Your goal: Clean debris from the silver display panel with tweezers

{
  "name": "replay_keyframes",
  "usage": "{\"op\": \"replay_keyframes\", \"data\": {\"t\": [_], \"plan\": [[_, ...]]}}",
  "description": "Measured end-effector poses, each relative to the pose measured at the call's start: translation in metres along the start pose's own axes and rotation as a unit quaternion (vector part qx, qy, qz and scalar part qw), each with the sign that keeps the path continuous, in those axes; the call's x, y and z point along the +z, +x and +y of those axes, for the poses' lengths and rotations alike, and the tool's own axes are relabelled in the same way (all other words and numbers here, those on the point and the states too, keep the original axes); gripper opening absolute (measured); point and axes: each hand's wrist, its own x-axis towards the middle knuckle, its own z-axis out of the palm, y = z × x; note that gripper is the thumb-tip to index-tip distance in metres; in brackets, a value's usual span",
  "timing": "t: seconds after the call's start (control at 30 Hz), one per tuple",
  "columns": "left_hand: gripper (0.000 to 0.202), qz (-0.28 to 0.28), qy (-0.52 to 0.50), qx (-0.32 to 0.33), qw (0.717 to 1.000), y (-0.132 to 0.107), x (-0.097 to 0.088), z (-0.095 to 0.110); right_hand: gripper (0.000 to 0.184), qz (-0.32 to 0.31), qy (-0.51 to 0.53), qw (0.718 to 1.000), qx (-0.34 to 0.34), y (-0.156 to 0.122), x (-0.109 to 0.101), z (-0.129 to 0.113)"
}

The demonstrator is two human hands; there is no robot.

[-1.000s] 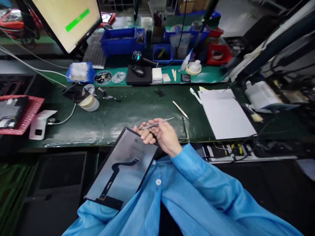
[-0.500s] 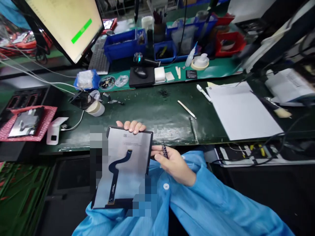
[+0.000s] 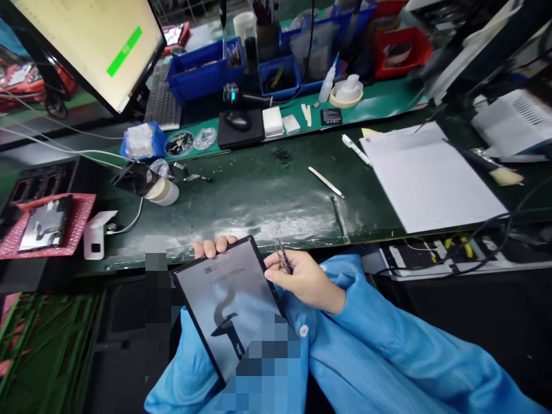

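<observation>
A tablet display panel (image 3: 224, 290) with a black frame and a silvery back is tilted in front of my blue sleeves. My left hand (image 3: 214, 247) grips its top edge; only the fingertips show above the frame. From the panel's back a dark flex cable (image 3: 230, 333) stands up, bent, with its reflection on the silvery surface. Pixelated blocks cover the panel's lower right. My right hand (image 3: 313, 282) is closed on dark tweezers (image 3: 284, 260), their tips pointing up beside the panel's right edge.
On the green bench lie a pale stick (image 3: 326, 182), a marker (image 3: 356, 150) and white paper (image 3: 431, 178). A round white tub (image 3: 166, 192) stands left, near another panel on pink bubble wrap (image 3: 81, 215). Blue bins (image 3: 204, 75) and a monitor (image 3: 95, 40) are behind.
The panel has turned anticlockwise, its lower end swinging right. Its flex cable, flat against the back before, now stands away from it. The tweezers' tips have come into sight in my right hand.
</observation>
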Motion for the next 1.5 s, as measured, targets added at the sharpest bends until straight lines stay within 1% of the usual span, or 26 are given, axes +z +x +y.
{"op": "replay_keyframes", "data": {"t": [0.07,0.1,0.23,0.3,0.4,0.5,0.6,0.67,0.77,0.9,1.0,1.1,1.17,1.27,1.37,1.5], "plan": [[0.047,0.003,-0.02,-0.013,1.0,-0.002,-0.002,0.002,0.025,-0.01,-0.008,1.0,-0.005,0.0,0.002,-0.001],[0.05,0.01,-0.026,-0.008,1.0,-0.002,-0.001,0.003,0.023,-0.008,-0.011,1.0,-0.01,0.001,0.002,-0.002],[0.061,0.059,-0.041,0.05,0.996,-0.001,0.001,-0.003,0.02,0.003,-0.017,1.0,-0.025,0.005,0.002,-0.007],[0.062,0.066,-0.035,0.057,0.996,-0.001,0.001,-0.006,0.02,0.004,-0.013,1.0,-0.026,0.007,0.001,-0.009],[0.061,0.036,-0.016,0.031,0.999,-0.003,-0.002,-0.008,0.02,0.007,-0.012,1.0,-0.023,0.009,0.001,-0.012],[0.054,0.009,0.014,0.005,1.0,-0.005,-0.003,-0.007,0.018,0.026,-0.022,0.999,-0.012,0.01,0.002,-0.013],[0.047,-0.012,0.025,0.0,1.0,-0.006,-0.003,-0.008,0.015,0.046,-0.018,0.999,0.001,0.01,0.004,-0.014],[0.047,-0.025,0.01,0.013,1.0,-0.006,-0.001,-0.009,0.012,0.048,-0.008,0.999,0.007,0.01,0.004,-0.014],[0.05,-0.001,0.009,0.02,1.0,-0.007,0.003,-0.01,0.009,0.039,0.008,0.999,0.009,0.01,0.004,-0.014],[0.052,0.037,0.011,-0.004,0.999,-0.008,0.01,-0.007,0.008,0.016,0.057,0.998,0.026,0.007,0.006,-0.014],[0.051,0.052,0.018,-0.019,0.998,-0.011,0.014,-0.005,0.009,0.021,0.084,0.996,0.039,0.005,0.009,-0.013],[0.052,0.062,0.023,-0.029,0.997,-0.014,0.016,-0.005,0.008,0.025,0.089,0.995,0.034,0.004,0.012,-0.008],[0.056,0.053,0.013,-0.028,0.998,-0.015,0.016,-0.005,0.005,0.036,0.096,0.994,0.033,0.004,0.013,-0.006],[0.058,0.017,0.002,-0.026,1.0,-0.017,0.014,-0.005,0.009,0.039,0.109,0.992,0.043,0.002,0.012,-0.005],[0.051,-0.004,0.001,-0.038,0.999,-0.018,0.01,-0.005,0.009,0.023,0.121,0.991,0.047,0.0,0.011,-0.006],[0.038,-0.023,0.003,-0.032,0.999,-0.016,0.007,-0.006,0.008,0.033,0.098,0.994,0.038,0.002,0.01,-0.005]]}}
